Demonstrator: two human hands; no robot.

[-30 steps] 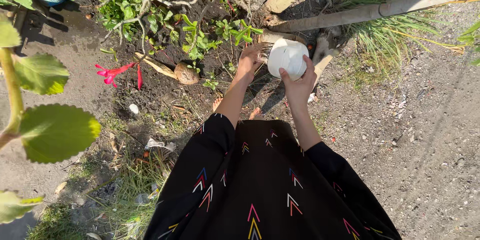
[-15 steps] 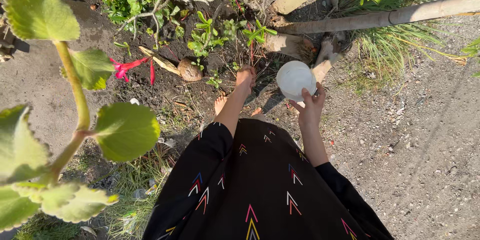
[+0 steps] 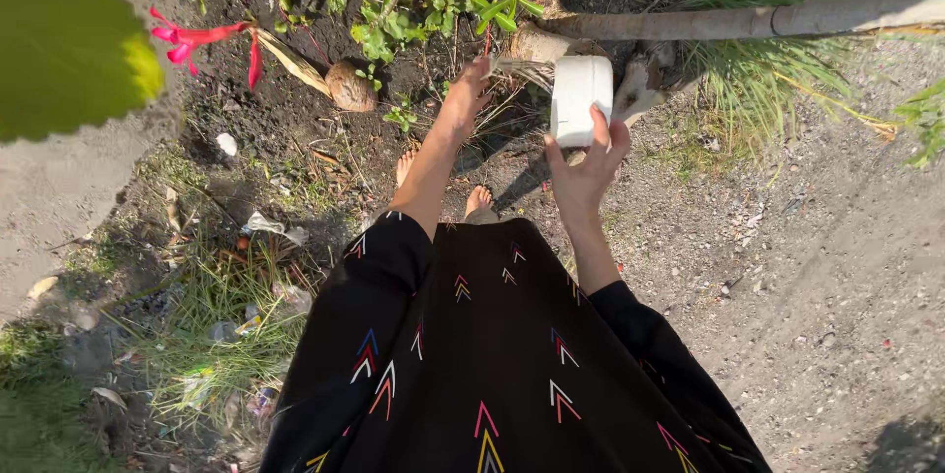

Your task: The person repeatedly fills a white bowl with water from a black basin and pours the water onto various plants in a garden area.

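While the view looks straight down a black dress patterned with small coloured arrows [image 3: 472, 365], the person's 2 bare arms reach forward over a garden bed. Held up in the right hand [image 3: 583, 166] is a white cup [image 3: 581, 97], seen side-on with the fingers [image 3: 600, 128] clamped around its lower part, above gravelly ground and just in front of a thick pale branch [image 3: 748, 20] that runs across the top. Stretched toward dry stems at the edge of the dark soil, the left hand [image 3: 469, 89] holds nothing; its fingers lie together, pointing down at the plants. Near that hand, to its left, sits a brown coconut husk [image 3: 350, 87], and further left a red flower [image 3: 197, 38]. Low green plants [image 3: 413, 10] grow beyond. 2 bare feet [image 3: 478, 201] show between the arms. Large blurred green leaves [image 3: 69, 30] fill the upper left corner.
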